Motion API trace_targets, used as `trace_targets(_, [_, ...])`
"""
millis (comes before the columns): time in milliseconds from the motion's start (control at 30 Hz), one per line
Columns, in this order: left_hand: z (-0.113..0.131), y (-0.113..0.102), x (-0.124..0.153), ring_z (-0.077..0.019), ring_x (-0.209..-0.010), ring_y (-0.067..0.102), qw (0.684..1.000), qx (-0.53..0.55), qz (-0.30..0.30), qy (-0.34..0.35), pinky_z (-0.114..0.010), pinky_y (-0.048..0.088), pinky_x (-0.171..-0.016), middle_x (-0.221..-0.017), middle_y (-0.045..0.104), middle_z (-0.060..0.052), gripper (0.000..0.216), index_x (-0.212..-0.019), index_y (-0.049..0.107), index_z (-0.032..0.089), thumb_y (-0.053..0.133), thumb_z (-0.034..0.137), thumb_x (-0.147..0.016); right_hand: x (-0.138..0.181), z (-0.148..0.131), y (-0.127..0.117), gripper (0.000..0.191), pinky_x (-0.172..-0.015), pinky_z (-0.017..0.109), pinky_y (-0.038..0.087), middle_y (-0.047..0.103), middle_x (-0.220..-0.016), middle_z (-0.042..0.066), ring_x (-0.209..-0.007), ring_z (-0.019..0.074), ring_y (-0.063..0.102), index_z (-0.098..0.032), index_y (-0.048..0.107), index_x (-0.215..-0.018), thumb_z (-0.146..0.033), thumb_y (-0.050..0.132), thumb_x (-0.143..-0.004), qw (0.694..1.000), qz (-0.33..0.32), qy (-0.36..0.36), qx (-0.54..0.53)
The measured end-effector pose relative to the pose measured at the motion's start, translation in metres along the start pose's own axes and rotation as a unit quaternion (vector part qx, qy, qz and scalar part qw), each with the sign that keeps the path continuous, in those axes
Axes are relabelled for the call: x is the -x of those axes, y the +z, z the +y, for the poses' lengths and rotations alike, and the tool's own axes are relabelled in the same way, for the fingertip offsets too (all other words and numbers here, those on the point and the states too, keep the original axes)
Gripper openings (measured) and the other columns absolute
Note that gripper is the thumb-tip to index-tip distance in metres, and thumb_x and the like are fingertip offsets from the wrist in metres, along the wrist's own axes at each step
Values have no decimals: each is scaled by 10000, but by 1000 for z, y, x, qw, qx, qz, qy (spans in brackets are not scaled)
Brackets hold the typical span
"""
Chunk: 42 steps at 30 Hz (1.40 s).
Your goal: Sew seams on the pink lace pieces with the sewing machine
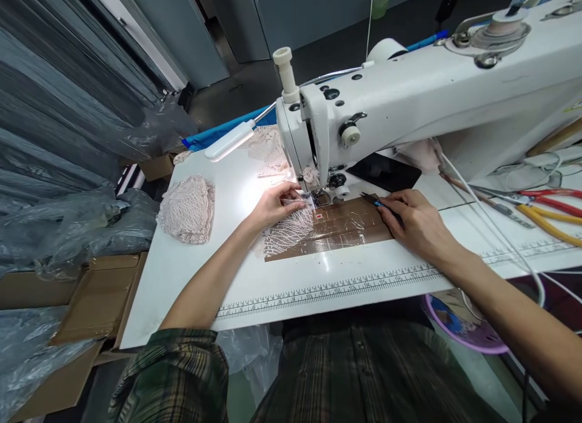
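My left hand (278, 203) pinches the upper edge of a pale pink lace piece (288, 232), close to the needle and presser foot (318, 197) of a white sewing machine (391, 99). The lace lies partly over brown tape (348, 223) stuck on the machine bed. In my right hand (411, 220) is a small pair of dark thread snips (373, 200), fingers closed round it. Its tips point left above the tape, to the right of the presser foot. The far edge of the lace under the foot is hidden.
A stack of lace pieces (187, 209) lies on the white table (182, 283) at left; more lace (268, 149) is behind the needle. A dark phone (385, 172) rests under the machine arm. Scissors with red and yellow handles (552, 214) lie at right. A purple basket (473, 338) stands below.
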<state>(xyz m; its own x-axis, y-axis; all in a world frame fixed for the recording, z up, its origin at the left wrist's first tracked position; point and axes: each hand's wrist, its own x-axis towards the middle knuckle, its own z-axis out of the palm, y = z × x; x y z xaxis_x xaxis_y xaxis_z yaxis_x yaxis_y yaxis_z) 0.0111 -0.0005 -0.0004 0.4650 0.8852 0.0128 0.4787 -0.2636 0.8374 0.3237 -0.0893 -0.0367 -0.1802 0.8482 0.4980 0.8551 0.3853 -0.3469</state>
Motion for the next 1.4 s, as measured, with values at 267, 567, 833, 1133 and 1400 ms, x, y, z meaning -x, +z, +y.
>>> trace_targets(267, [-3,6,-1,-138,-800,662,989,145,-26,-26,-252,504,-683,-901,697,-69,430,-1140,557,131,746,249,-773,-14,-27,-4,200,-650,313,479,639,-776,68,-692,190,602,-202,548,-865,-361,453,-940,988,-51,42,-141])
trace_targets(567, [-3,7,-3,-107,-728,605,978,200,-59,-19,-243,452,-651,-813,650,-23,451,-1174,499,141,708,222,-783,-59,-80,17,511,-581,310,360,635,-704,91,-616,217,567,-184,542,-911,-539,184,-994,959,-258,94,-71])
trace_targets(833, [-3,5,-4,-161,-794,641,979,194,-48,-38,-300,494,-729,-808,653,-37,512,-1203,479,150,722,249,-764,-70,-87,32,513,-603,301,353,697,-807,106,-724,250,635,-213,599,-962,-506,181,-1012,955,-258,132,-56])
trace_targets(1133, [-11,6,-6,-155,-750,649,976,207,-54,-45,-288,501,-685,-773,663,-33,601,-1256,457,151,742,261,-739,-72,-92,37,447,-584,296,349,688,-785,100,-685,241,631,-196,622,-984,-451,256,-1011,963,-239,118,-45])
trace_targets(1400, [-6,3,-6,-167,-761,647,976,205,-53,-58,-292,492,-679,-778,658,-43,613,-1248,461,129,739,262,-718,-75,-95,39,415,-542,281,292,634,-682,71,-604,197,581,-199,557,-789,-468,315,-991,969,-217,110,-46])
